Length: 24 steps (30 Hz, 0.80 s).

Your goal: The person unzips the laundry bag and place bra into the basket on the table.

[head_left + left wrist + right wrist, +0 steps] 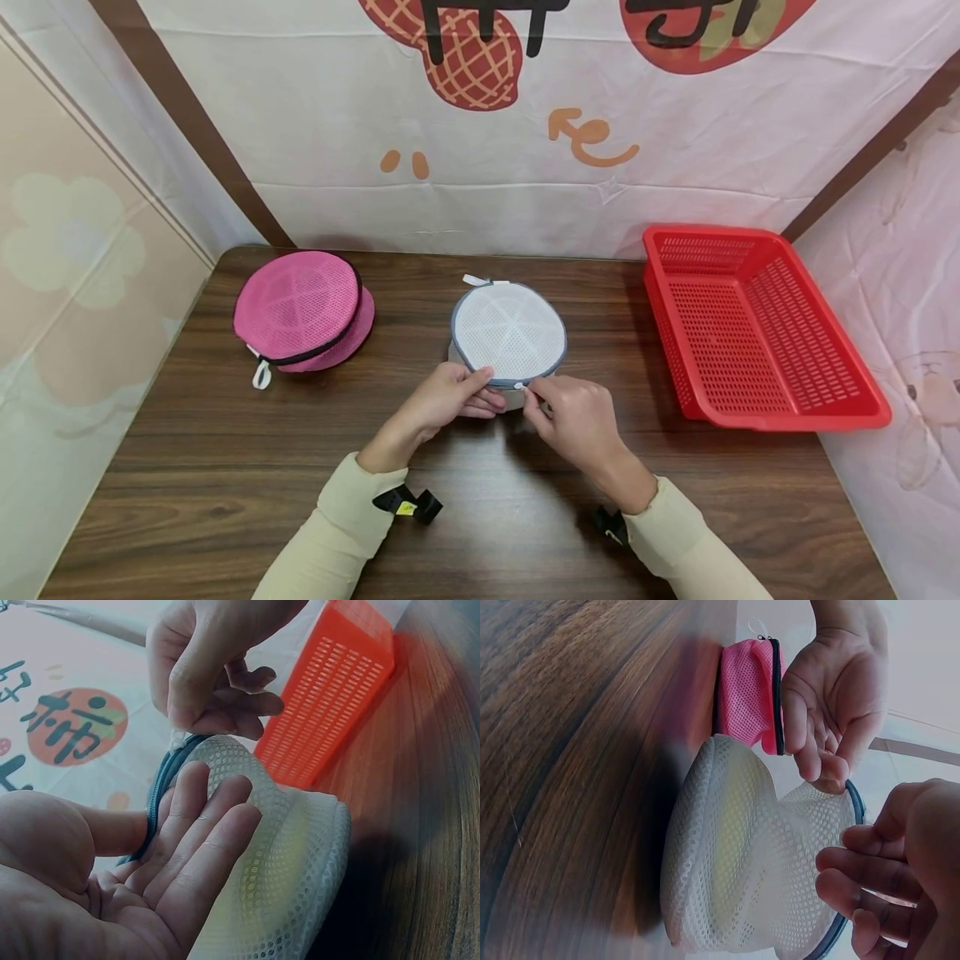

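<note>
A white mesh laundry bag (510, 329) with a blue-grey zipper (159, 791) round its top stands at mid-table. My left hand (442, 396) pinches its near rim between thumb and fingers. Just to the right, my right hand (577, 417) pinches the small white zipper pull (519, 386) at the same edge. Something pale yellow (731, 825) shows through the mesh in both wrist views; its shape is mostly hidden. A white loop tab (476, 280) sticks out at the bag's far side.
To the left on the wooden table (225, 467) sits a pink mesh bag (300, 304) with a black zipper and white loop. A red perforated plastic basket (697, 412) stands at the right. Printed cloth (315, 108) hangs behind the table.
</note>
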Tool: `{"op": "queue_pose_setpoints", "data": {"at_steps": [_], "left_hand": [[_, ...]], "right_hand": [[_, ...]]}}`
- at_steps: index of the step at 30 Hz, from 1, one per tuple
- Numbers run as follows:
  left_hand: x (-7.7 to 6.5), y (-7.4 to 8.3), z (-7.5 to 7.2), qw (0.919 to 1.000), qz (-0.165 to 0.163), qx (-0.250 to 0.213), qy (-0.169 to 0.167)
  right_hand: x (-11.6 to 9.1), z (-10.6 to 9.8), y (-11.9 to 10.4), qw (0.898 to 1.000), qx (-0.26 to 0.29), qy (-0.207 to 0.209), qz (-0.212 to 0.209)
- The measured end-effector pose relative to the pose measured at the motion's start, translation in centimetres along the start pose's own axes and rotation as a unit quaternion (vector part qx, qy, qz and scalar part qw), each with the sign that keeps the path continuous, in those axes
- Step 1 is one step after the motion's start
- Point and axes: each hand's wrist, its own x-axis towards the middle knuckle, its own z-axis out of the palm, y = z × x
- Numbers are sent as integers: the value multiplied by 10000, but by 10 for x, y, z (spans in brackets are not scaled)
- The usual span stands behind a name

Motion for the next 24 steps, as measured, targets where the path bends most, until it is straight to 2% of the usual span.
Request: {"op": "queue_pose_setpoints", "data": {"at_steps": [16, 24], "left_hand": [[0, 1, -3, 9998, -178, 32, -23], [-1, 2, -4, 9998, -118, 116, -63]], "right_hand": [[-6, -3, 9, 9999, -60, 131, 83], [-8, -5, 13, 9997, -120, 147, 152]]}}
